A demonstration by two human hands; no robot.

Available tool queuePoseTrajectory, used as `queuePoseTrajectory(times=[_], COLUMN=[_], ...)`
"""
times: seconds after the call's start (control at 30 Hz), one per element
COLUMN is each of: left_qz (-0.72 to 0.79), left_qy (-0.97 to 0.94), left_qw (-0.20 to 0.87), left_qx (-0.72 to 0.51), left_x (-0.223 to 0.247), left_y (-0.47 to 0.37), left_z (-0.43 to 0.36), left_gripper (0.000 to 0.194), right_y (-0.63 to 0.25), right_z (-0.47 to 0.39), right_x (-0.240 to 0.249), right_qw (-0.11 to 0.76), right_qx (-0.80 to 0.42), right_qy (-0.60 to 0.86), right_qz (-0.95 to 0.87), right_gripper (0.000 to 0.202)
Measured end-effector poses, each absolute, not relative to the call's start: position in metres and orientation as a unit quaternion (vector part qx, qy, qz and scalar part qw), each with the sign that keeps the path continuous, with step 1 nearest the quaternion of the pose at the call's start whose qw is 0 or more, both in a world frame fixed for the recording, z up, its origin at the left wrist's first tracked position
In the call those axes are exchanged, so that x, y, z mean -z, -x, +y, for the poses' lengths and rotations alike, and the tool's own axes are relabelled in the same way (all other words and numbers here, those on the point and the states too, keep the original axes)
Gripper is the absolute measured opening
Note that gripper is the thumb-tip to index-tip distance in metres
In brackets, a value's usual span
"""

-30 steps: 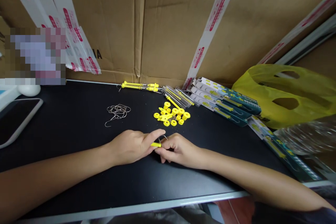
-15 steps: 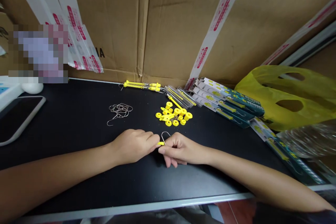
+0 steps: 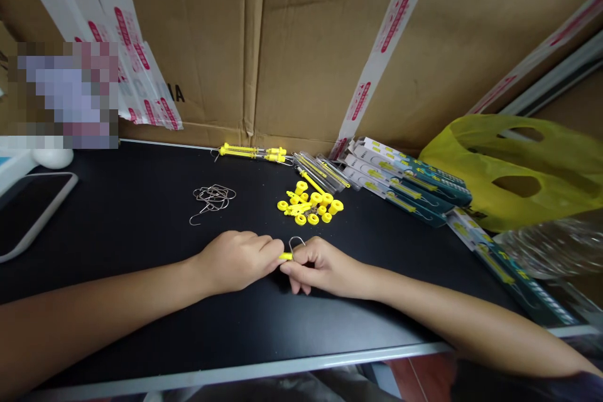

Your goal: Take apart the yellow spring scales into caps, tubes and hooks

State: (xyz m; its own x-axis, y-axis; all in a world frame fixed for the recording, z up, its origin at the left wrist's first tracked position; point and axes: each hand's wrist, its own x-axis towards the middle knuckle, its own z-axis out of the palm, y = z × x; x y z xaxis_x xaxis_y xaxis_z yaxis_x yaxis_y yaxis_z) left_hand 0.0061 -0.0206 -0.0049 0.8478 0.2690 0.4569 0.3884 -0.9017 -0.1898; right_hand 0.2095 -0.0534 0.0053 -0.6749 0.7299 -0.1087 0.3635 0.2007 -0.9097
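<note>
Yellow rod: (image 3: 286,256) a short length shows between the two hands, above the near part of the black worktop (image 3: 188,339); the rest is hidden in the left fist.
Rod's long axis: roughly sideways, from the left hand towards the right fingertips, its visible end facing right.
Left hand: (image 3: 242,260) closed around the rod, knuckles up, thumb side towards the right hand.
Right hand: (image 3: 327,267) forefinger and thumb closed in a pinch, apparently on the hook's shank; whether they also press on the rod cannot be told.
Metal hook: (image 3: 293,250) stands up at the rod's right end, crossing the rod's line, with its bend uppermost and its tip curving over towards the right forefinger.
Nearer hand: the left for the rod's body, the right for the hook; the rod's exposed end lies just beside the right fingertips.
Join: where hook and rod meet is too small and too covered to tell whether one passes through the other.
Yellow caps and rings: (image 3: 335,206) loosely heaped beyond the right hand, near it but apart.
Loose wire hooks: (image 3: 214,196) tangled together beyond the left hand, apart from it.
</note>
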Motion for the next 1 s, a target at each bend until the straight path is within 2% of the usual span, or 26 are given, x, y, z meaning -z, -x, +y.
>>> queuePoseTrajectory(times=[0.1, 0.17, 0.37, 0.47, 0.6, 0.7, 0.87, 1.0], left_qz=[-0.185, -0.185, -0.207, -0.227, -0.220, -0.215, -0.193, -0.176], left_qy=[0.954, 0.954, 0.944, 0.941, 0.949, 0.952, 0.957, 0.958], left_qw=[0.128, 0.126, 0.116, 0.091, 0.055, 0.052, 0.069, 0.061], left_qx=[0.200, 0.198, 0.231, 0.234, 0.218, 0.210, 0.207, 0.216], left_x=[0.005, 0.005, 0.006, 0.005, 0.004, 0.005, 0.008, 0.009], left_y=[-0.007, -0.007, -0.006, -0.006, -0.007, -0.006, -0.006, -0.006], left_z=[-0.020, -0.020, -0.021, -0.023, -0.024, -0.023, -0.021, -0.019], left_gripper=[0.032, 0.032, 0.028, 0.034, 0.037, 0.038, 0.028, 0.028], right_y=[-0.210, -0.210, -0.209, -0.211, -0.214, -0.213, -0.207, -0.206], right_z=[-0.054, -0.055, -0.056, -0.052, -0.046, -0.047, -0.057, -0.060], right_x=[-0.006, -0.007, -0.007, -0.007, -0.009, -0.010, -0.010, -0.009], right_qw=[0.196, 0.197, 0.186, 0.163, 0.131, 0.121, 0.189, 0.187], right_qx=[-0.406, -0.390, -0.550, -0.616, -0.650, -0.620, -0.420, -0.465], right_qy=[0.365, 0.368, 0.373, 0.366, 0.334, 0.339, 0.401, 0.390], right_qz=[-0.815, -0.821, -0.724, -0.678, -0.670, -0.698, -0.792, -0.773], right_gripper=[0.047, 0.047, 0.048, 0.049, 0.049, 0.050, 0.049, 0.049])
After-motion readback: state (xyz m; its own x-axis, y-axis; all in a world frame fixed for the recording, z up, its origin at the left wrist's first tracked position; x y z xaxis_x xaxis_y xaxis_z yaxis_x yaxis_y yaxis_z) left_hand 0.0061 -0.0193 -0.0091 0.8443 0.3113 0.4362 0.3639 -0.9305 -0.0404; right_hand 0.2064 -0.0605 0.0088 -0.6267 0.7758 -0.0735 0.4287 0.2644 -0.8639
